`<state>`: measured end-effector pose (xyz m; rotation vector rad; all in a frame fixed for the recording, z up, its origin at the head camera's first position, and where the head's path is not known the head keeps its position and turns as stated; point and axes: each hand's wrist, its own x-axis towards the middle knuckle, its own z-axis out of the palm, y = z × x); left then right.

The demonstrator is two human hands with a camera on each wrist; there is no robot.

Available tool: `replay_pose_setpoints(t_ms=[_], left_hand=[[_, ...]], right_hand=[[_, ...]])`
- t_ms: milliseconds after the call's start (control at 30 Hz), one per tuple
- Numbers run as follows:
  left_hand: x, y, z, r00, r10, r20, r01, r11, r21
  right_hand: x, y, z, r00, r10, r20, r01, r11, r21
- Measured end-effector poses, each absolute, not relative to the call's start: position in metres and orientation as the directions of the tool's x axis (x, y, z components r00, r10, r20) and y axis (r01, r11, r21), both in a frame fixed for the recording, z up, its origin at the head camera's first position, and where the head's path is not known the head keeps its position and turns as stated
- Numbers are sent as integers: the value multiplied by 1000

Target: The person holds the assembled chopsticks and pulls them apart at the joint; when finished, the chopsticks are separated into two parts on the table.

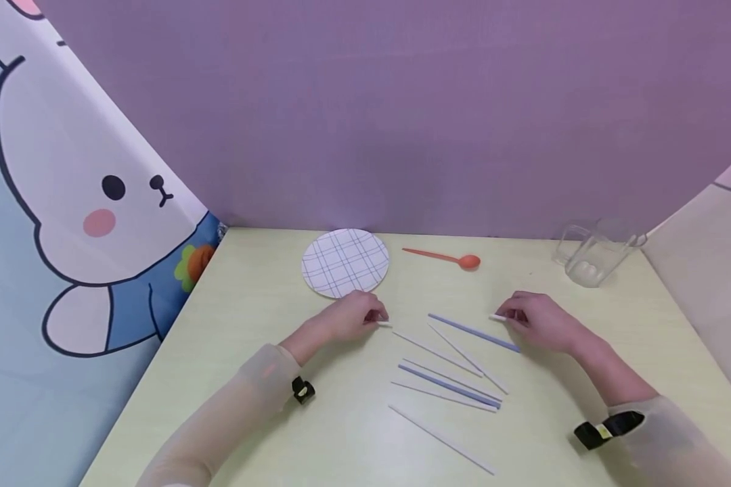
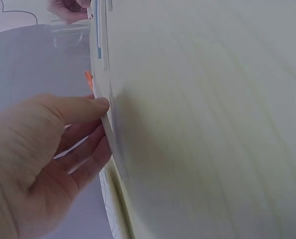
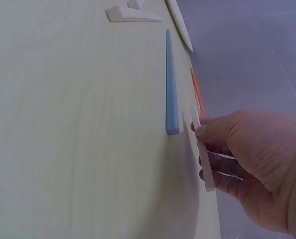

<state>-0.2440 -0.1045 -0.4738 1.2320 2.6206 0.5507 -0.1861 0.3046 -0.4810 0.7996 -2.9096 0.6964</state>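
Between the thumb and fingertips of my left hand (image 1: 353, 315) is a white stick (image 2: 113, 142), gripped low over the table just in front of the round plaid mat (image 1: 345, 262). My right hand (image 1: 539, 319) pinches another white stick (image 3: 205, 162), close beyond the right end of a blue stick (image 3: 171, 94). In the head view only a small tip of each held piece shows past the fingers. Several slim white sticks (image 1: 441, 439) and a second blue stick (image 1: 447, 385) lie slanted on the table between and below the hands.
An orange spoon (image 1: 441, 258) lies near the back edge, right of the mat. At the back right stands a clear glass mug (image 1: 593, 260). A purple panel (image 1: 402, 122) rises behind the table (image 1: 268, 270), with a bunny-print cloth (image 1: 91, 149) along the left.
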Motion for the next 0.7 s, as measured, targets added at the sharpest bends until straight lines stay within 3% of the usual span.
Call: replay_pose_setpoints(t_ms=[433, 700], left_hand=[[-260, -102, -477, -684, 728, -50, 628, 623, 467], [-269, -93, -474, -674, 737, -48, 642, 617, 456]], right_hand=[[-187, 307, -482, -888, -441, 130, -455, 798, -395], [-187, 306, -483, -881, -452, 143, -469, 789, -397]])
